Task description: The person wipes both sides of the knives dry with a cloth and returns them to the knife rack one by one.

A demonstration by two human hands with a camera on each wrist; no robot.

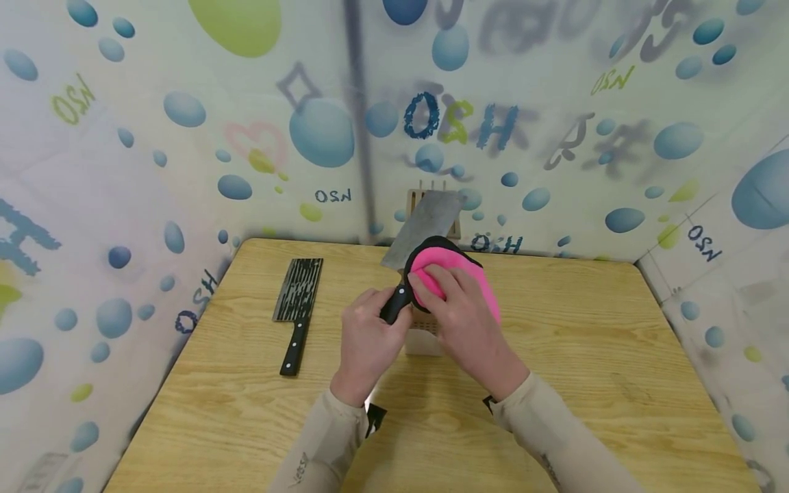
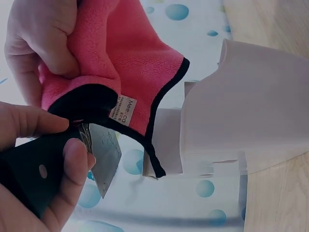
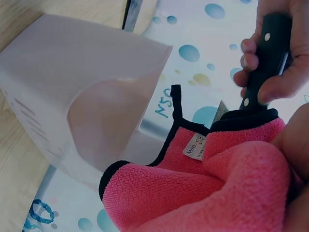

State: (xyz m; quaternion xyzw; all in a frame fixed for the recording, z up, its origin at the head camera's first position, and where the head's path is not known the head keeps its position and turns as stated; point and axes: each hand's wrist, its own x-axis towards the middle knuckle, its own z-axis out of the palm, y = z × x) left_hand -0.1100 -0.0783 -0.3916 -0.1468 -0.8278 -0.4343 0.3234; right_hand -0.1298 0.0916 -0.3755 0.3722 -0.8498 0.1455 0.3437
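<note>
Grey-bladed cleaver (image 1: 425, 226) juts beyond both hands (image 1: 372, 339) (image 1: 468, 318), gripped by the left.

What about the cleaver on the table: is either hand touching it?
No, that cleaver lies apart from the left hand and right hand.

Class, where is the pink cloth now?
In the head view, the pink cloth is right of centre, in the right hand, beside the cleaver's black handle in the left hand.
</note>
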